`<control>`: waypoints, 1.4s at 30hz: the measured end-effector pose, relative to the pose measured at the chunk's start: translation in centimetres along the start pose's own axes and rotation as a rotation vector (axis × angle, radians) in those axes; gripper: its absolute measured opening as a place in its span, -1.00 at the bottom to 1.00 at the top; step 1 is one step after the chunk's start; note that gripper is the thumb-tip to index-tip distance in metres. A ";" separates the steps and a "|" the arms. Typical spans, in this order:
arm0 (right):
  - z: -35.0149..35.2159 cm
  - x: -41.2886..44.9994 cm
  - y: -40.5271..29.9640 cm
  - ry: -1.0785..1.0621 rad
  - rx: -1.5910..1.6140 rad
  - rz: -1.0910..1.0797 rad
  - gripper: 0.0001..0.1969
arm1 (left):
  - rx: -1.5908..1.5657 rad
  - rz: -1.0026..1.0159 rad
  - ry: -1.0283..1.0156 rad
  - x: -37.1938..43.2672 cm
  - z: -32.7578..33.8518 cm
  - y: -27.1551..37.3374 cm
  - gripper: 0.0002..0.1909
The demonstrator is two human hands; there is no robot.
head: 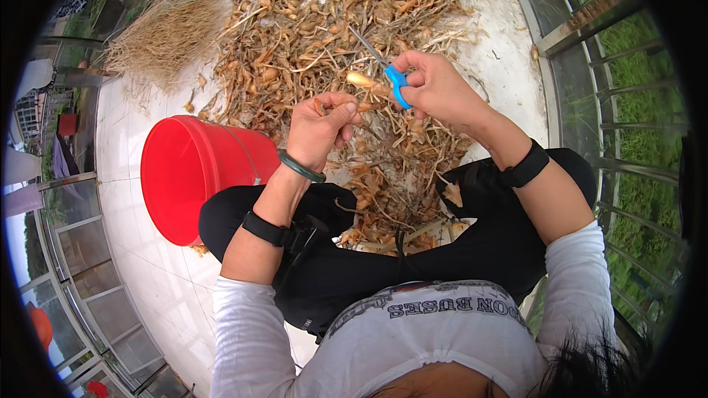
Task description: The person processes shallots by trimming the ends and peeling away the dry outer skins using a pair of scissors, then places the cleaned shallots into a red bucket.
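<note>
My left hand [323, 124] pinches a small dry brown bulb piece [369, 106] between thumb and fingers. A pair of scissors with blue handles [396, 85] is in my right hand [434, 85], its metal blades pointing up and left over the pile. Just left of the handles shows a pale, golden bulb [360, 79] with a brown neck; whether my right fingers also hold it, I cannot tell. Beneath both hands spreads a large pile of dried, shallot-like bulbs [310, 27] with withered stalks and skins, reaching down between my knees.
A red plastic bucket [177, 177] with a wire handle stands by my left knee, its mouth towards the left. A bundle of dry stalks [171, 27] lies at upper left on the white tiled floor [149, 265]. Metal railings [636, 168] run along the right.
</note>
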State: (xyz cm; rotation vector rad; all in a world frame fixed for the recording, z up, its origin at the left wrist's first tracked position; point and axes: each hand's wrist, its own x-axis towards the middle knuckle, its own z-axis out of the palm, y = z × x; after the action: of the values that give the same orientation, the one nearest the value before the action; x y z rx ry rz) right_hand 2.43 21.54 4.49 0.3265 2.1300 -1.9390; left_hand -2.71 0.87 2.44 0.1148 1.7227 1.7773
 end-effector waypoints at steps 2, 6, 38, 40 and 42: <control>-0.7 0.0 -0.1 0.023 -0.008 -0.013 -0.79 | 0.379 0.051 -0.111 0.5 -0.3 -1.4 -0.79; -0.9 -0.2 -0.2 0.010 -0.070 -0.021 -0.81 | 0.326 0.063 -0.161 -0.4 1.0 -1.8 -0.59; 1.3 -0.3 1.0 -0.187 0.028 -0.086 -0.83 | -0.003 0.033 -0.074 -0.4 1.6 -0.3 -0.79; 0.2 0.3 1.4 -0.111 -0.143 -0.251 -0.86 | -0.016 0.058 -0.007 0.0 0.4 -0.1 -0.80; -1.7 0.5 1.5 -0.026 -0.069 -0.185 -0.86 | -0.062 0.065 0.093 0.4 -0.7 0.0 -0.81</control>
State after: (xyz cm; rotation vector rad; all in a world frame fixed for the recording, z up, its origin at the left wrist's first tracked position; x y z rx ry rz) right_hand 2.39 23.34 3.07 0.0938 2.2750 -1.9473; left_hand -3.34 0.50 2.21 0.0633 1.7442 1.9085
